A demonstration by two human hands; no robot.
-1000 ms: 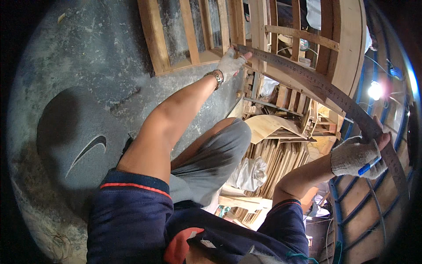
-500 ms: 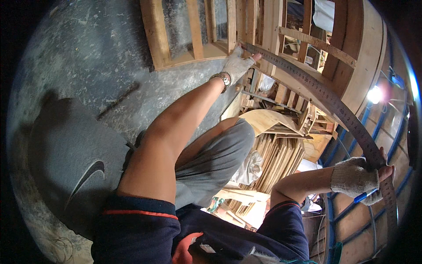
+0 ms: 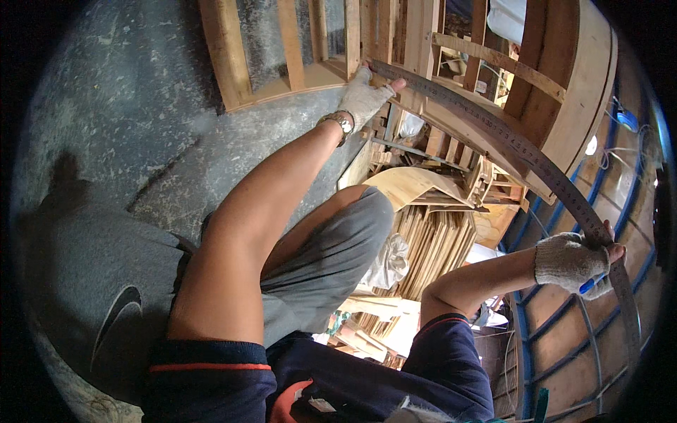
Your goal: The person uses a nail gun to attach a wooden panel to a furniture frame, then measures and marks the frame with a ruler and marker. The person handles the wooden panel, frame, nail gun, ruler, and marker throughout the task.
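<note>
A long metal ruler (image 3: 522, 146) runs from the upper middle to the right rim, beside the wooden frame (image 3: 422, 35). My left hand (image 3: 367, 100), in a pale knit glove with bare fingertips, grips its far end against the frame, thumb and a fingertip at the ruler's edges. Farther down, my right hand (image 3: 572, 262), gloved the same way, is closed round the ruler. A blue pen (image 3: 591, 283) is also tucked in the right hand, its body partly hidden by the fingers. A watch (image 3: 342, 123) circles my left wrist.
Upright slats (image 3: 290, 46) of the frame stand over the worn grey floor (image 3: 134, 99). Stacked thin boards (image 3: 444, 240) and a curved plywood sheet (image 3: 405, 185) lie beyond my bent knee (image 3: 367, 211). Blue metal bars (image 3: 557, 321) line the right side.
The view has shifted, so most of the scene sits slightly farther left. The pen has turned in my right hand and shows less of its length. Both hands keep hold of the ruler.
</note>
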